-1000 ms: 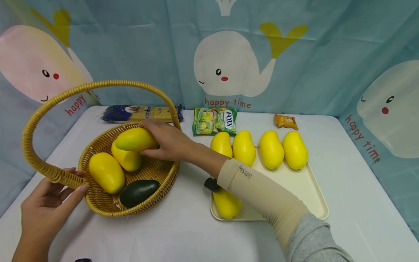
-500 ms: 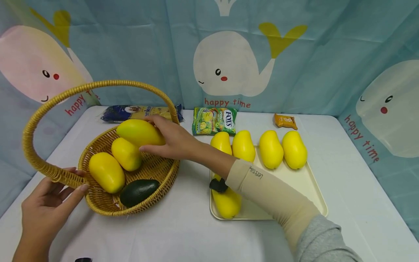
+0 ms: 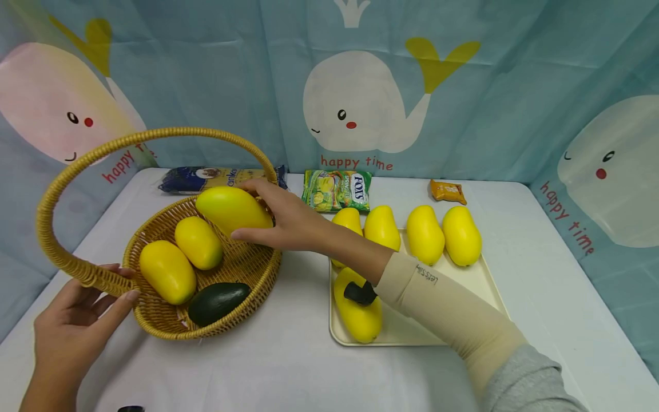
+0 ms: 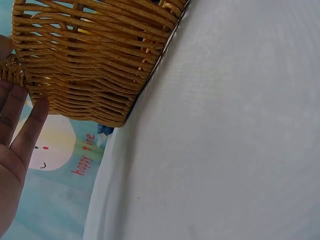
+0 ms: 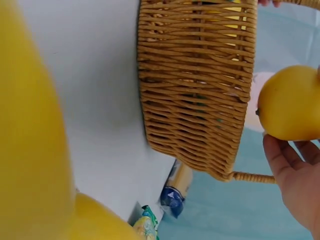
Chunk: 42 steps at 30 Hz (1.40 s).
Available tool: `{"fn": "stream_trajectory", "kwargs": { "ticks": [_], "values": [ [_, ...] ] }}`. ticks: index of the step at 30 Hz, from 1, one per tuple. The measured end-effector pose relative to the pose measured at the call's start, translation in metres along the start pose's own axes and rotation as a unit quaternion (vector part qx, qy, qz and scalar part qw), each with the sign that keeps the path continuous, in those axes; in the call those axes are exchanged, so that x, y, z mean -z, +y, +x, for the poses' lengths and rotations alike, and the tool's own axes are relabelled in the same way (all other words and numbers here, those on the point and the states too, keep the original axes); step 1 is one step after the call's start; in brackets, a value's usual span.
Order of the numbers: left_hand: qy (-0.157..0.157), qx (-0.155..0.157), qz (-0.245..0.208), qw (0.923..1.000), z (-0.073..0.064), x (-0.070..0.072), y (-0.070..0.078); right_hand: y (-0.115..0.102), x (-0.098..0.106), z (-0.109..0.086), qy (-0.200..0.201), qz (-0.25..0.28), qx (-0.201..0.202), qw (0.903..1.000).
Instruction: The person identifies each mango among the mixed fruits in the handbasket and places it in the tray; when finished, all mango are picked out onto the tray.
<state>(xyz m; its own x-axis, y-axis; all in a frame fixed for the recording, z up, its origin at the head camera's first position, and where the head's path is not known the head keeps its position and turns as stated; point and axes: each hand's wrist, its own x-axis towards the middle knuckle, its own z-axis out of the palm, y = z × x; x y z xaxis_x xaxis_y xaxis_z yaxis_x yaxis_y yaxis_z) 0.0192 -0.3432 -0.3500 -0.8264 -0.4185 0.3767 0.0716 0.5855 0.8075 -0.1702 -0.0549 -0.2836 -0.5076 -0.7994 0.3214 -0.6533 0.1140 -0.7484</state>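
In the head view, a wicker basket (image 3: 265, 294) with a tall arched handle stands at the left. My left hand (image 3: 72, 326) grips it where the handle meets the rim, thumb in front and fingers behind; the left wrist view shows those fingers against the outer weave. A yellow-green mango (image 3: 231, 210) hangs over the basket's right rim, held between the thumb and fingers of my right hand (image 3: 293, 220). Its rounded end and the basket's side show in the right wrist view. Two mangoes (image 3: 167, 272) and a dark green avocado (image 3: 218, 303) lie inside the basket.
At the right, a cream tray (image 3: 407, 329) bears several yellow mangoes (image 3: 426, 234), partly hidden by my right forearm. Along the back lie a pasta packet (image 3: 190, 179), a green candy bag (image 3: 337, 190) and a small orange packet (image 3: 448, 191). A printed curtain (image 3: 231, 68) hangs behind.
My right hand has lifted the mango off the other one in the basket and carried it to the right, toward the rim. My left hand has stayed in place.
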Motion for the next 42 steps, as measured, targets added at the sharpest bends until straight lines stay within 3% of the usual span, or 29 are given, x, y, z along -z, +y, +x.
{"fn": "stream_trajectory", "kwargs": {
  "ticks": [11,24,32,42],
  "values": [
    [0.001,0.010,-0.001,1.0000,0.001,0.000,-0.001,-0.003,0.013,-0.017,0.008,0.014,-0.016,0.9997],
    [-0.006,0.000,-0.005,1.0000,0.000,0.001,-0.003,-0.002,0.026,-0.042,0.045,0.041,-0.044,0.9972],
    [-0.006,-0.004,-0.006,1.0000,0.001,0.001,-0.002,-0.005,0.035,-0.060,0.084,0.060,-0.107,0.9889],
    [-0.003,-0.002,-0.007,1.0000,0.000,0.000,0.000,-0.006,0.042,-0.077,0.123,0.101,-0.128,0.9789]
  ]
}}
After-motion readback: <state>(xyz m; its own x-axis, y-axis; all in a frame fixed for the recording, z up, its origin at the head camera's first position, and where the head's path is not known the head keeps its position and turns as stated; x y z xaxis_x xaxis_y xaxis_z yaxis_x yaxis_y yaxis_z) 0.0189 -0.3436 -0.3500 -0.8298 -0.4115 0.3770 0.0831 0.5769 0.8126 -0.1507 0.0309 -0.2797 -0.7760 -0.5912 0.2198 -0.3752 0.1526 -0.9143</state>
